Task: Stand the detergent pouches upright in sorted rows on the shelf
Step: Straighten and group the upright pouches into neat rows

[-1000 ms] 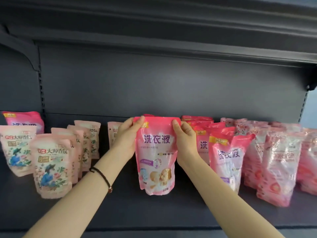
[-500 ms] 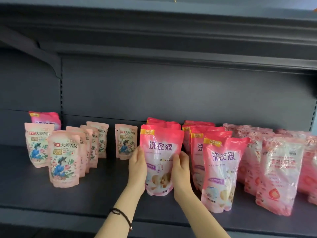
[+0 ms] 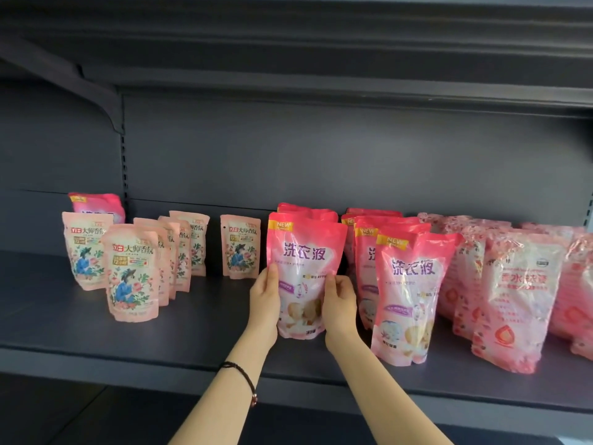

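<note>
**Item 1, held pouch** [image 3: 305, 252]. Bright pink detergent pouch with purple 洗衣液 lettering and a yellow "NEW" flash at its top left corner. It is upright and faces forward, at the middle of the shelf board [image 3: 205, 319], with its base down at the board. Whether it stands by its own weight cannot be told. The tops of matching pink pouches [image 3: 308, 209] show just behind it, in file.

**Item 2, left hand** [image 3: 264, 300]. Clasps the lower left edge of the held pouch, with the thumb at the front and the fingers wrapped behind. A dark beaded bracelet [image 3: 244, 379] circles the wrist.

**Item 3, right hand** [image 3: 340, 303]. Clasps the lower right edge of the same pouch. The thumb lies on the front face and the fingers are out of sight behind.

**Item 4, neighbouring pink row** [image 3: 410, 293]. Same design, upright, just right of the held pouch. The front one stands nearer the shelf's front edge, with others lined up behind it.

**Item 5, rose-print pouches** [image 3: 516, 297]. Paler, glossy pouches in upright rows at the far right of the board.

**Item 6, floral pouches** [image 3: 133, 274]. Pale pink, printed with a blue-clad figure among flowers, upright on the left part of the board. One stands in front, several are filed behind it, and one more is to their left.

**Item 7, lone floral pouch** [image 3: 240, 245]. Stands apart, between the floral group and the held pouch.

**Item 8, stray pink pouch** [image 3: 96, 205]. Bright pink, at the back left, behind the floral ones.

**Item 9, fixture.** Dark grey back panel [image 3: 288, 155] and the upper shelf [image 3: 288, 43] overhead.
</note>
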Demonstrator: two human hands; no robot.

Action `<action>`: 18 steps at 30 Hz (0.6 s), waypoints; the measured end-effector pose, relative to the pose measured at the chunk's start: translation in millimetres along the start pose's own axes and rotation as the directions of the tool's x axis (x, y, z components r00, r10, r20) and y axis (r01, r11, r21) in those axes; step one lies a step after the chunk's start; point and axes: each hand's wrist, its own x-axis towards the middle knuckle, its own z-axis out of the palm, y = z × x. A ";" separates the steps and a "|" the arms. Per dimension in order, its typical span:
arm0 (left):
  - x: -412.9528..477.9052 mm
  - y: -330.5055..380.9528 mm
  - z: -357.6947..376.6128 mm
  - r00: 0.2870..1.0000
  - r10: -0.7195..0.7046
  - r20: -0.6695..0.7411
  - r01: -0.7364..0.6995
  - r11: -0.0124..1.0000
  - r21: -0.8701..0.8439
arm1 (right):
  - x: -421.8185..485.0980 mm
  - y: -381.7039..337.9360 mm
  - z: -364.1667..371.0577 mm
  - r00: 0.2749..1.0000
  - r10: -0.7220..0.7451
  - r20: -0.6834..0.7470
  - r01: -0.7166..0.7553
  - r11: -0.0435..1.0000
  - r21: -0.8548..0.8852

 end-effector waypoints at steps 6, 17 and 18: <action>-2.0 -3.3 -0.6 0.999 -0.027 0.020 0.027 1.000 0.008 | -4.1 -1.4 -3.0 1.000 -0.014 -0.024 0.012 0.999 -0.048; -3.3 -2.6 -2.0 0.994 -0.114 0.000 0.113 0.990 -0.086 | 2.3 4.3 -11.8 0.999 -0.029 -0.033 0.024 0.991 -0.130; -3.4 -1.9 -2.2 0.993 -0.118 0.005 0.118 0.990 -0.074 | 2.4 4.9 -12.4 0.999 -0.041 -0.028 0.036 0.988 -0.153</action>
